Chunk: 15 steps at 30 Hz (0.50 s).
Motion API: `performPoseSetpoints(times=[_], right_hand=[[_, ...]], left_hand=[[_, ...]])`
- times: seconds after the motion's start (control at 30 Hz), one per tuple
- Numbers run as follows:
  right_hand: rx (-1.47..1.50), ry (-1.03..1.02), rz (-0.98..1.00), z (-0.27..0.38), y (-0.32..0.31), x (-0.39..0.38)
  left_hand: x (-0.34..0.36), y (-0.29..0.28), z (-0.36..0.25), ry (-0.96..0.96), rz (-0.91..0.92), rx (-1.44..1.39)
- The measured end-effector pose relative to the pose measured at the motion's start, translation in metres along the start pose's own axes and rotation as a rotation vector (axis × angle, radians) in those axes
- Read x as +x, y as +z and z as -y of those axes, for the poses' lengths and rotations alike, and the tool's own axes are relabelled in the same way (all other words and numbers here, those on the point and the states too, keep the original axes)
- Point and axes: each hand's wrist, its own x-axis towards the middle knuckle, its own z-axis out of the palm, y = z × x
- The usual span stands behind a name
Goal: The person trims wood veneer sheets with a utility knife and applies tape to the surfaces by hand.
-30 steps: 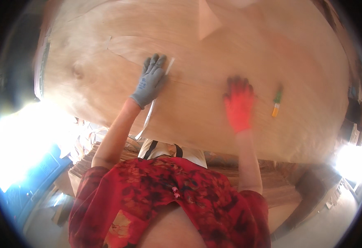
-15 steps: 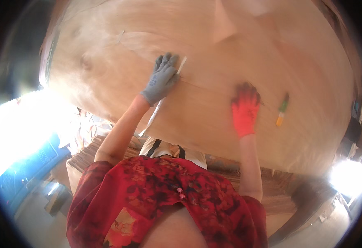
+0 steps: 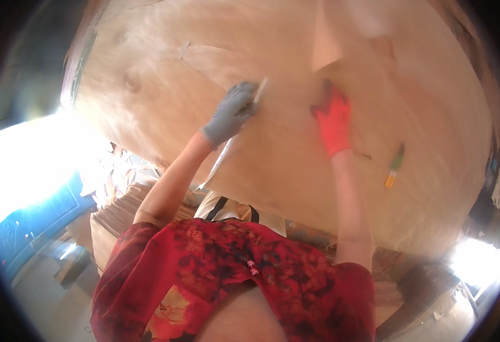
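- Here's the white strip [image 3: 223, 154], slanting over the tan wooden sheet [image 3: 287, 151] to its near edge!
- Left hand [image 3: 231, 114], grey-gloved, right on top of it, fingers curled; whether that grip pinches the strip, I can't tell.
- Right hand [image 3: 334, 118], red-gloved, out over the sheet, grip released, thumb apart.
- To its right, a green-and-yellow tool [image 3: 395, 166] on the sheet.
- Lower left: stacked sheets [image 3: 119, 214], blue container [image 3: 39, 222] beyond.

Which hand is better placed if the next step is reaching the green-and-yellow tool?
Likely the right hand: it is nearer the tool, while the left hand is at the white strip.
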Motion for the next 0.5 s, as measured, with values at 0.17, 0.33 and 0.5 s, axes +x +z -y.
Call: performPoseSetpoints(times=[0.17,0.33,0.5], right_hand=[[-0.046,-0.018,-0.009,-0.001,-0.015,0.007],[-0.114,-0.058,-0.012,0.005,-0.018,0.009],[-0.344,-0.209,0.051,0.003,-0.020,0.009]], left_hand=[[0.030,-0.015,-0.055,-0.429,0.101,-0.480],[0.092,0.023,-0.068,-0.733,0.333,-0.756],[0.095,0.041,-0.049,-0.838,0.319,-0.816]])
